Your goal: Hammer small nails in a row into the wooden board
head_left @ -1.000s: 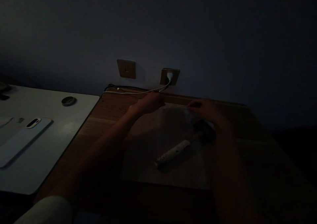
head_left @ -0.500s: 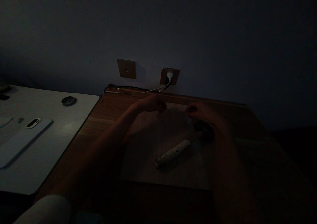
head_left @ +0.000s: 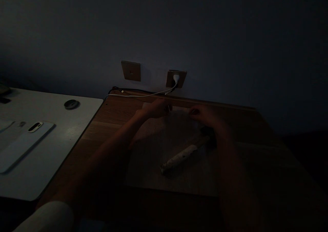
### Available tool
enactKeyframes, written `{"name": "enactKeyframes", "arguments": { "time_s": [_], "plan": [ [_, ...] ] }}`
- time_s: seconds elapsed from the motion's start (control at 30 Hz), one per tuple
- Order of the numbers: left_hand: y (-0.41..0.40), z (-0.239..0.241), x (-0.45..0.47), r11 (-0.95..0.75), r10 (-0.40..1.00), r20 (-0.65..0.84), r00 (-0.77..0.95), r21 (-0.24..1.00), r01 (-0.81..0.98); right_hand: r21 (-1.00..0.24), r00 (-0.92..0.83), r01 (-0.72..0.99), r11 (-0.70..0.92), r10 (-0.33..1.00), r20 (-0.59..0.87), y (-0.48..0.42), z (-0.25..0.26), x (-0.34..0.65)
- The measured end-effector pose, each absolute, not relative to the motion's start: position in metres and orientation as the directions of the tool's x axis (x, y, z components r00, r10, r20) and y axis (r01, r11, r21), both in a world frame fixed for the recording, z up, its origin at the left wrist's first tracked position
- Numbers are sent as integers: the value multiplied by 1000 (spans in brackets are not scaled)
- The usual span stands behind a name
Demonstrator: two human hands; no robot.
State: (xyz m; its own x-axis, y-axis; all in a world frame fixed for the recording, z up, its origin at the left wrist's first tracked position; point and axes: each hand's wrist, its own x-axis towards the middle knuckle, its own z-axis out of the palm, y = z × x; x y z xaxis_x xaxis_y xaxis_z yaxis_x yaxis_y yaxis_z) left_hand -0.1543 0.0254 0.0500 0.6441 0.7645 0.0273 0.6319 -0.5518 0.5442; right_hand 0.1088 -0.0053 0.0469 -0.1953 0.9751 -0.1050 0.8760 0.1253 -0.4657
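Observation:
The scene is very dark. A pale, flat sheet [head_left: 148, 170] lies on the wooden table. Across it rests a hammer-like tool [head_left: 181, 156], its handle whitish and worn, its dark head partly hidden by my right forearm. My left hand [head_left: 160, 108] is at the sheet's far edge with fingers curled together; a small light glint shows at the fingertips. My right hand [head_left: 202, 114] is opposite, to the right along the same edge, thumb and fingers pinched. Whatever lies between the fingers of either hand is too dark to make out.
Behind the table is a wall with a socket [head_left: 182, 78] holding a white plug, and a second wall plate [head_left: 131, 71]. A white cable [head_left: 138, 96] runs along the back edge. On the left, a white table [head_left: 56, 150] bears a phone [head_left: 24, 146] and a round dark lid-like object [head_left: 71, 104].
Both hands have shifted slightly, the right one a little to the left with its forearm. The tool and the sheet look unmoved.

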Motion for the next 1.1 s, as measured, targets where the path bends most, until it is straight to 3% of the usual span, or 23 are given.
{"name": "enactKeyframes", "arguments": {
  "time_s": [0.27, 0.67, 1.1],
  "plan": [
    [14, 52, -145, -553, 771, 9, 636, 503, 664, -376, -205, 913, 159, 975, -85, -9, 54, 96],
    [12, 50, -138, -443, 855, -40, 517, 461, 769, -408, -233, 897, 171, 967, -106, -15, 70, 77],
    [14, 50, -139, -437, 849, -48, 526, 494, 751, -326, -252, 921, 214, 965, -79, -11, 60, 66]
  ]
}}
